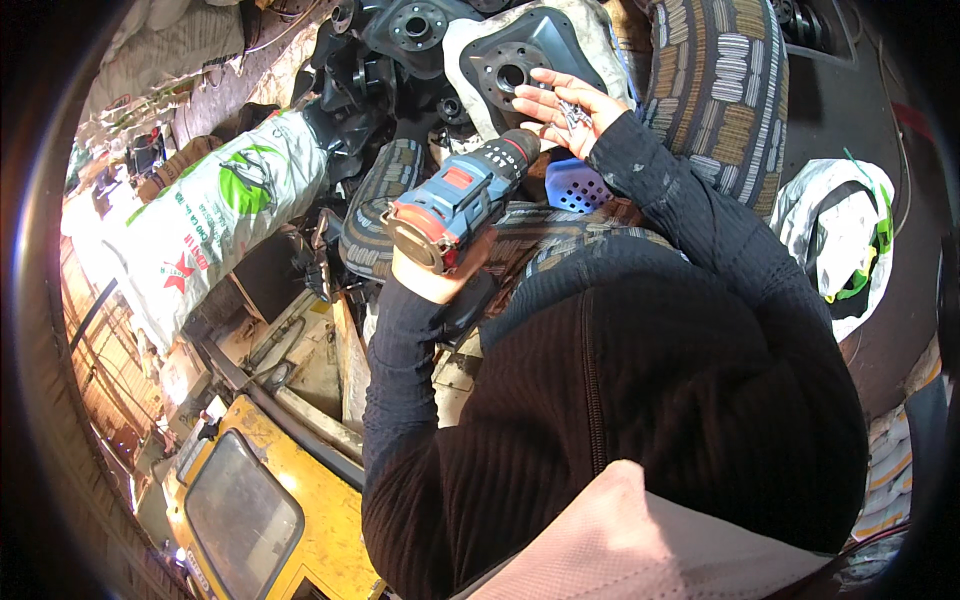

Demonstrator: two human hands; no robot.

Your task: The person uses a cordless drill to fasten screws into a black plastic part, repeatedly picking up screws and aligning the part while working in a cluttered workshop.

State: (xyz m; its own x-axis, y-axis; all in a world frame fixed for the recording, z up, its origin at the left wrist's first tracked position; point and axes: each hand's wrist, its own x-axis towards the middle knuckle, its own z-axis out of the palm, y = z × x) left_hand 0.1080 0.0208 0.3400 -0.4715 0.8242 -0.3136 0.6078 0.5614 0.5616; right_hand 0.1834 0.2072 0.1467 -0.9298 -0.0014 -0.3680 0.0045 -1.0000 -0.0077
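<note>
My left hand [425,280] is wrapped round the handle of a blue and red cordless drill [462,190], its dark chuck pointing up and to the right. The grip itself is mostly hidden behind the drill body. Palm up, my right hand [598,104] carries several small silvery screws [574,115], with its fingers stretched toward the left. Just beyond those fingers lies a black metal plate [510,65] with a round, holed hub, resting on a white covered piece. The chuck's tip is close to my right fingers; whether they touch I cannot tell.
More black hub plates [415,28] are piled at the far side. Patterned upholstered pieces [718,95] stand around me. A white and green sack [230,200] lies left, above a yellow machine panel [270,490]. A blue perforated clog [577,186] and a white bag [840,235] show too.
</note>
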